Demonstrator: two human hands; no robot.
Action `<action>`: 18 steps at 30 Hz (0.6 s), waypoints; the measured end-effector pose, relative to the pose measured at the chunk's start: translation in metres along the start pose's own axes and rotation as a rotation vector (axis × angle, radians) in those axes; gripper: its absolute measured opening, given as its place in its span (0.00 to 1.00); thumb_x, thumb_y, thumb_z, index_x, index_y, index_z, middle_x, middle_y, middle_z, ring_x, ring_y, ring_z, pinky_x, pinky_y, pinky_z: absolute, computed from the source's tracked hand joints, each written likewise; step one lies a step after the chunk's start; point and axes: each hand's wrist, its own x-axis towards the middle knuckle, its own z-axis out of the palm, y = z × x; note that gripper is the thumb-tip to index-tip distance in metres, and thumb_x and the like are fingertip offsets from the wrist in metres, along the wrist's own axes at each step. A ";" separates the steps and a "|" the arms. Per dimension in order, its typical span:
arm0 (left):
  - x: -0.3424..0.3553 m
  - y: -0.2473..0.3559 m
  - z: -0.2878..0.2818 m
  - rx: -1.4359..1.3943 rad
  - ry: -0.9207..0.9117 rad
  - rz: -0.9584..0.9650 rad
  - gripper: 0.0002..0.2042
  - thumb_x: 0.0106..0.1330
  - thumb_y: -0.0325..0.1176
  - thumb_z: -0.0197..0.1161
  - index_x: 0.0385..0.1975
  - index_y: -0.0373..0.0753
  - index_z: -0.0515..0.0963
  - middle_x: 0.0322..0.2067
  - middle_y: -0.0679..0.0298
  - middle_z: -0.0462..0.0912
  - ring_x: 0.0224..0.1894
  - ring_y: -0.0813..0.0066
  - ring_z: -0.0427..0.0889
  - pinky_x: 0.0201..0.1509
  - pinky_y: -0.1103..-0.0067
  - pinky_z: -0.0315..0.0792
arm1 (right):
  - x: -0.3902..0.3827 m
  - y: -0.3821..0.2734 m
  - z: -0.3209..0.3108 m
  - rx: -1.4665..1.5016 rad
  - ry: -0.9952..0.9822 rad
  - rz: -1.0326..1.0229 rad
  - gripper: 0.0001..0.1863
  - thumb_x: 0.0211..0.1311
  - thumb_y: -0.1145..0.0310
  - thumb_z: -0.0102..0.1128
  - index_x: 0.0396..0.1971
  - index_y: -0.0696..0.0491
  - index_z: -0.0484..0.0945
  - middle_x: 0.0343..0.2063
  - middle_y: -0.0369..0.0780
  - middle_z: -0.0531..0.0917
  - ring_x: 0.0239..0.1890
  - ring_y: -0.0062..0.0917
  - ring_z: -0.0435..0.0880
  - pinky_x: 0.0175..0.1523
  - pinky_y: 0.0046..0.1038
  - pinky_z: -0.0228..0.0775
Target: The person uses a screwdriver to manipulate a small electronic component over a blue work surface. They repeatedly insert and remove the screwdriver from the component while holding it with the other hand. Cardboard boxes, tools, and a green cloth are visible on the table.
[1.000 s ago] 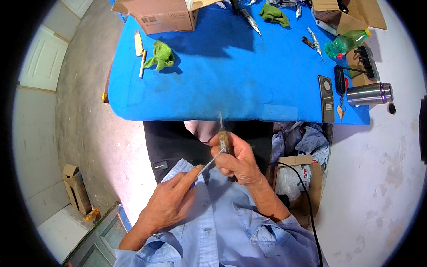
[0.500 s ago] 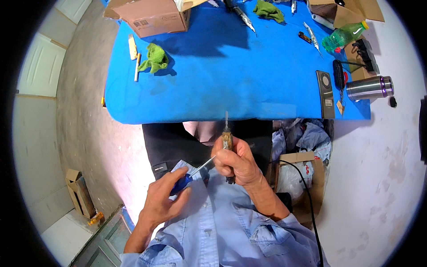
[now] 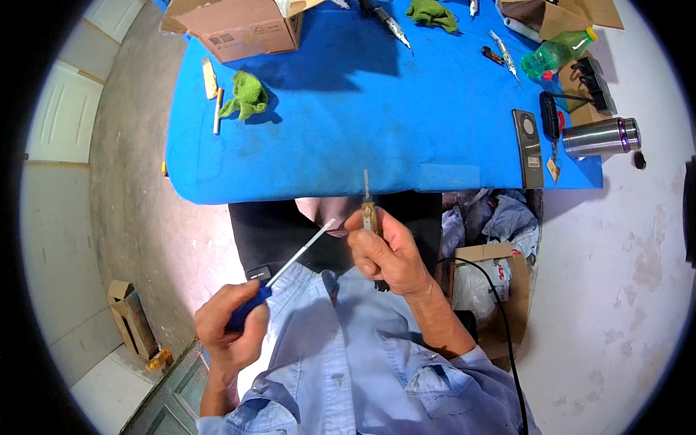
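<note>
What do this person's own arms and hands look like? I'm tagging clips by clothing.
Both hands are bare: no gloves, rings or watch show. The left hand and right hand come out of a light blue button-up shirt with chest pockets. Its sleeves are turned back, so both forearms are uncovered; the rolled right cuff sits near the elbow.

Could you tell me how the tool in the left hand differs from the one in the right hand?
The blue-handled tool in the left hand slants up to the right; the brownish tool in the right hand stands nearly upright. The blue-handled tool's pale shaft is long, the brownish tool's metal tip short. Both are slim, held over the lap below the blue table.
</note>
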 end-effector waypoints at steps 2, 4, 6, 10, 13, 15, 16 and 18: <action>0.006 -0.001 0.002 0.018 -0.090 0.076 0.14 0.55 0.20 0.68 0.43 0.30 0.83 0.29 0.53 0.86 0.27 0.73 0.85 0.30 0.81 0.73 | 0.002 0.001 0.001 -0.063 -0.034 -0.021 0.14 0.78 0.63 0.55 0.54 0.55 0.71 0.27 0.30 0.71 0.22 0.10 0.66 0.26 0.16 0.58; 0.009 -0.002 0.004 0.037 -0.092 0.105 0.16 0.53 0.20 0.69 0.43 0.31 0.84 0.29 0.52 0.86 0.26 0.70 0.85 0.30 0.81 0.74 | 0.003 0.002 0.000 -0.132 -0.097 -0.033 0.16 0.79 0.63 0.55 0.57 0.56 0.70 0.26 0.29 0.70 0.22 0.10 0.64 0.27 0.17 0.58; 0.012 -0.002 0.005 0.073 -0.101 0.119 0.16 0.53 0.20 0.70 0.44 0.32 0.84 0.29 0.52 0.86 0.26 0.68 0.86 0.30 0.80 0.75 | 0.001 -0.003 0.007 -0.146 -0.058 -0.029 0.20 0.79 0.63 0.54 0.63 0.56 0.67 0.25 0.29 0.69 0.22 0.10 0.64 0.27 0.17 0.58; 0.012 -0.002 0.004 0.108 -0.125 0.118 0.17 0.52 0.19 0.72 0.44 0.34 0.85 0.29 0.54 0.86 0.26 0.68 0.86 0.29 0.79 0.77 | 0.001 -0.007 0.008 -0.170 -0.047 -0.034 0.29 0.80 0.63 0.52 0.73 0.55 0.58 0.25 0.29 0.68 0.22 0.10 0.63 0.27 0.17 0.57; 0.013 -0.001 0.004 0.139 -0.124 0.146 0.17 0.52 0.19 0.72 0.43 0.35 0.85 0.29 0.55 0.86 0.25 0.69 0.86 0.28 0.79 0.77 | 0.000 0.000 0.006 -0.140 -0.042 -0.024 0.30 0.80 0.64 0.51 0.75 0.54 0.55 0.25 0.29 0.68 0.22 0.10 0.63 0.27 0.17 0.57; 0.013 -0.001 0.006 0.139 -0.113 0.164 0.17 0.51 0.19 0.73 0.43 0.36 0.85 0.29 0.56 0.86 0.25 0.70 0.86 0.27 0.80 0.76 | 0.000 -0.002 0.006 -0.104 -0.067 -0.014 0.30 0.80 0.63 0.51 0.75 0.55 0.55 0.26 0.30 0.68 0.22 0.10 0.63 0.27 0.17 0.58; 0.014 -0.001 0.007 0.150 -0.111 0.175 0.17 0.51 0.19 0.73 0.43 0.36 0.85 0.29 0.56 0.86 0.24 0.70 0.86 0.26 0.80 0.76 | -0.001 -0.003 0.006 -0.087 -0.079 -0.009 0.30 0.80 0.63 0.51 0.75 0.55 0.54 0.26 0.30 0.68 0.22 0.10 0.63 0.27 0.16 0.58; 0.017 0.001 0.007 0.173 -0.108 0.199 0.17 0.51 0.19 0.73 0.43 0.36 0.86 0.29 0.57 0.86 0.23 0.71 0.85 0.25 0.80 0.75 | -0.002 -0.003 0.003 -0.089 -0.086 0.008 0.30 0.81 0.63 0.50 0.75 0.55 0.55 0.26 0.30 0.68 0.22 0.09 0.63 0.27 0.16 0.58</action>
